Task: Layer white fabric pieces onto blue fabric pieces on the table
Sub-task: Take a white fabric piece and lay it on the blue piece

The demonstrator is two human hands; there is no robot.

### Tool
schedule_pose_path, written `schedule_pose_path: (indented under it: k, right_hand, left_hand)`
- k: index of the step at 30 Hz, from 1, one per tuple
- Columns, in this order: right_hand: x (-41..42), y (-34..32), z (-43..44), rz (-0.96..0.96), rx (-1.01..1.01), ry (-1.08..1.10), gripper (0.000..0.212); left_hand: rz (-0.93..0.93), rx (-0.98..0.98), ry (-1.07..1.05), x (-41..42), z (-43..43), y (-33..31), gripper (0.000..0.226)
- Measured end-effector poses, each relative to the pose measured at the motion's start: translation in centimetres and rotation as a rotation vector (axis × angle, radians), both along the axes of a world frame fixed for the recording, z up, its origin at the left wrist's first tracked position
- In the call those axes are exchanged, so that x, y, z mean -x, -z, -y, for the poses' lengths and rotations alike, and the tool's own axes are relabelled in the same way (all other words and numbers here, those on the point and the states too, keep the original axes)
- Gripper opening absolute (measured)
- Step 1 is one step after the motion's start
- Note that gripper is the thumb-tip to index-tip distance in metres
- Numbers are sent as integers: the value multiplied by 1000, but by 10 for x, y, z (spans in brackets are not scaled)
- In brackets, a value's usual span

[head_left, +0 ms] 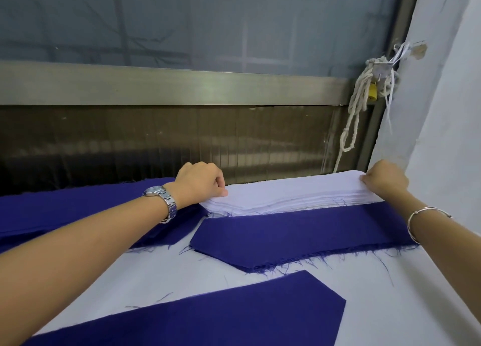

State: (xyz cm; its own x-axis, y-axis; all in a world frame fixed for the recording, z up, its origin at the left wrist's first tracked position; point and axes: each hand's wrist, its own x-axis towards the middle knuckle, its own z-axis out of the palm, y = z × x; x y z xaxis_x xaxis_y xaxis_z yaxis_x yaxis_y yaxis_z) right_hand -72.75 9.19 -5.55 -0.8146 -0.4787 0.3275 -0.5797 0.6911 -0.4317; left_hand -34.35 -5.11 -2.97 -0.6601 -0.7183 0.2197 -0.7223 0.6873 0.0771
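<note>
A stack of white fabric pieces (291, 193) lies at the far edge of the table. My left hand (201, 180) pinches the left end of its top layers, and my right hand (385, 180) pinches the right end. In front of the stack lies a pile of blue fabric pieces (299, 235) with frayed edges. A single blue piece (221, 317) lies nearest me, and more blue fabric (78, 205) spreads under my left forearm.
The table (390, 293) is covered in white. Behind it runs a metal window frame (156, 85) with dark slats below. A knotted rope with a yellow padlock (372, 90) hangs at the right, beside a pale wall (447, 111).
</note>
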Motion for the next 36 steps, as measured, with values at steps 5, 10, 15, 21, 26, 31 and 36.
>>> schedule_pose_path:
  k: [5,10,15,21,26,31,36]
  right_hand:
    - [1,3,0,-29,18,3,20]
    - [0,1,0,-49,13,-14,16]
    - [-2,-1,2,-70,-5,-36,23]
    - [3,1,7,-84,5,-157,16]
    - [11,1,11,-32,29,-188,12]
    - [12,-4,13,11,88,-133,44]
    - [8,-4,5,0,293,-102,26]
  left_hand:
    - [27,-32,-21,0,4,0,37]
    - [59,-49,-27,1,7,0,50]
    - [64,-111,-19,1,10,1,41]
    - [67,-117,-10,1,11,2,43]
    - [70,-119,-1,1,11,2,41]
    - [80,-121,8,1,10,2,37]
    - [92,-106,15,0,9,2,35]
